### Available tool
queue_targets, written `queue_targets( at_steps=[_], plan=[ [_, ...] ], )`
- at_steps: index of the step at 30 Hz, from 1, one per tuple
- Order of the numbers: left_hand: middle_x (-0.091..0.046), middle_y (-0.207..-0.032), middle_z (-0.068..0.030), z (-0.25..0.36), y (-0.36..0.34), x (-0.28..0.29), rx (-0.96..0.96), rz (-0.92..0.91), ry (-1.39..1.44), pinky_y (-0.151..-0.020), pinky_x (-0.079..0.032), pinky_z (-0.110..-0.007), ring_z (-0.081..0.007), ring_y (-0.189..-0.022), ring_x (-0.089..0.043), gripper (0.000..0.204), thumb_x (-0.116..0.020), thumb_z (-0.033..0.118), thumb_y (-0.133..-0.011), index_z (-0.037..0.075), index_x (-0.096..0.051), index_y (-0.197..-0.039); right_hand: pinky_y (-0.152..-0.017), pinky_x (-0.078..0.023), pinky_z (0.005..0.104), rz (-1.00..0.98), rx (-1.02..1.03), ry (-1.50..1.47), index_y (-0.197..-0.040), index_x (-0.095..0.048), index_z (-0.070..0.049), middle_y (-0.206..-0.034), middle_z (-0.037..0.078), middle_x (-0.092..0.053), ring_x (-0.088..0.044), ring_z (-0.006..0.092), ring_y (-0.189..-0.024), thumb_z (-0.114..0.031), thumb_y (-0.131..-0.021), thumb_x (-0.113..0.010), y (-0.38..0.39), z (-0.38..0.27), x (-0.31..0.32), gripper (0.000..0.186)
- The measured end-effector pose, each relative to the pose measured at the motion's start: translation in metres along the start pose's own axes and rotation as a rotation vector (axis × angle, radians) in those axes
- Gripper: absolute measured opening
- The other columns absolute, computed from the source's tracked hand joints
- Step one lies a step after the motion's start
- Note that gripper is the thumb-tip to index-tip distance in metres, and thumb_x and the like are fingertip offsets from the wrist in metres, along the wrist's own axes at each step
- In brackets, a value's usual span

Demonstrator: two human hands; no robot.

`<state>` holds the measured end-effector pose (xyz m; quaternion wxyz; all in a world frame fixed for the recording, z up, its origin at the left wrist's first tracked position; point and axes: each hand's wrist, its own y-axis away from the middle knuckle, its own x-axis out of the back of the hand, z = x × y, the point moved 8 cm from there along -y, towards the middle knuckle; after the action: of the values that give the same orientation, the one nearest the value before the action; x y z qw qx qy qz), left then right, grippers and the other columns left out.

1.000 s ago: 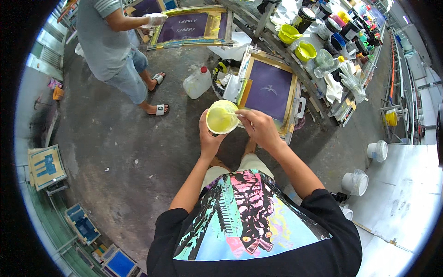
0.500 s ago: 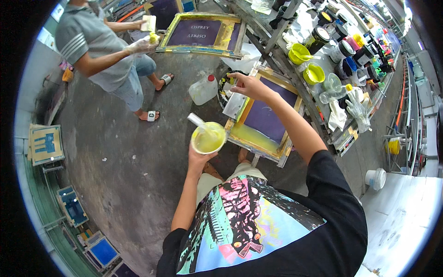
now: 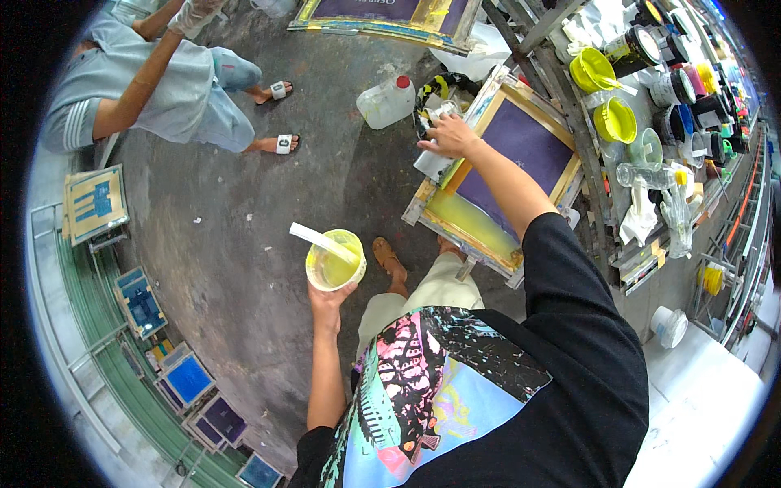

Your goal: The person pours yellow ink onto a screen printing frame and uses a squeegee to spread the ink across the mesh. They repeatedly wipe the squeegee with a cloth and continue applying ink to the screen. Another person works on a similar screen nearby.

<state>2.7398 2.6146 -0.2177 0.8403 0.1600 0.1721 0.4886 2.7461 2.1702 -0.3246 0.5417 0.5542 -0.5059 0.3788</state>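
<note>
In my left hand (image 3: pixel 327 302) is a plastic tub (image 3: pixel 325 281) of yellow-green ink, gripped from below. A white spatula (image 3: pixel 319 242) leans in it, its end sticking out past the rim to the left. My right hand (image 3: pixel 449 137) reaches over the near edge of a black bucket (image 3: pixel 427 99), fingers stretched out beside crumpled white paper or cloth (image 3: pixel 445 109). Just below that hand sits a pale box-like piece (image 3: pixel 434 165) at the corner of a screen-printing frame (image 3: pixel 423 198). Yellow-green ink (image 3: pixel 468 220) lies along the near end of its purple mesh (image 3: pixel 518 154).
A clear jug with a red cap (image 3: pixel 386 103) stands left of the bucket. Another person (image 3: pixel 154 98) is at upper left, near a second screen (image 3: pixel 382 34). Yellow ink tubs (image 3: pixel 615 122), jars and bottles crowd the right-hand bench. More screens (image 3: pixel 96 203) lean along the left wall.
My right hand has lowered from above the frame to the bucket, its fingers now stretched. The ink tub has shifted left and down in view. The other person has turned and bent.
</note>
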Motion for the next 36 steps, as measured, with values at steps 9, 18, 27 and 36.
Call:
queue_targets(
  at_steps=[9, 18, 27, 36],
  plan=[
    [-0.055, -0.144, -0.0095, 0.042, -0.037, -0.037, -0.085, -0.155, 0.03, -0.113, -0.046, -0.039, -0.0221, -0.131, -0.056, 0.084, -0.085, -0.005, -0.075, 0.003, -0.044, -0.148, -0.089, -0.053, 0.048, -0.032, -0.384, -0.18, -0.109, -0.066, -0.001, -0.104, 0.028, -0.07, -0.066, 0.0423, -0.104, -0.074, -0.095, -0.05, 0.136, 0.077, 0.089, 0.076],
    [-0.057, -0.143, -0.0093, 0.068, -0.08, -0.082, -0.145, -0.41, 0.059, -0.114, -0.045, -0.039, -0.0213, -0.132, -0.057, 0.085, -0.084, -0.002, -0.077, 0.004, -0.041, -0.15, -0.099, -0.051, 0.0368, 0.664, -0.824, -1.136, -0.161, -0.03, -0.011, -0.142, 0.013, -0.058, -0.063, 0.0223, -0.116, -0.022, -0.103, -0.062, 0.398, 0.048, 0.016, 0.067],
    [-0.057, -0.145, -0.0099, 0.061, -0.078, -0.084, -0.149, -0.501, 0.032, -0.114, -0.046, -0.038, -0.021, -0.132, -0.057, 0.086, -0.085, -0.005, -0.075, 0.004, -0.042, -0.15, -0.105, -0.049, 0.0487, 1.196, 0.011, -2.939, -0.152, -0.045, -0.006, -0.139, 0.019, -0.058, -0.057, 0.0333, -0.123, -0.026, -0.105, -0.048, 0.387, -0.117, -0.017, 0.051],
    [-0.053, -0.149, -0.0097, 0.063, -0.077, -0.075, -0.182, -0.484, 0.039, -0.116, -0.043, -0.04, -0.0228, -0.136, -0.054, 0.089, -0.084, -0.002, -0.076, 0.005, -0.039, -0.153, -0.117, -0.039, 0.054, 1.134, 0.051, -2.769, -0.159, -0.033, -0.007, -0.154, 0.019, -0.049, -0.045, 0.0334, -0.144, -0.066, -0.098, -0.053, 0.374, -0.124, 0.046, 0.087]
  ],
)
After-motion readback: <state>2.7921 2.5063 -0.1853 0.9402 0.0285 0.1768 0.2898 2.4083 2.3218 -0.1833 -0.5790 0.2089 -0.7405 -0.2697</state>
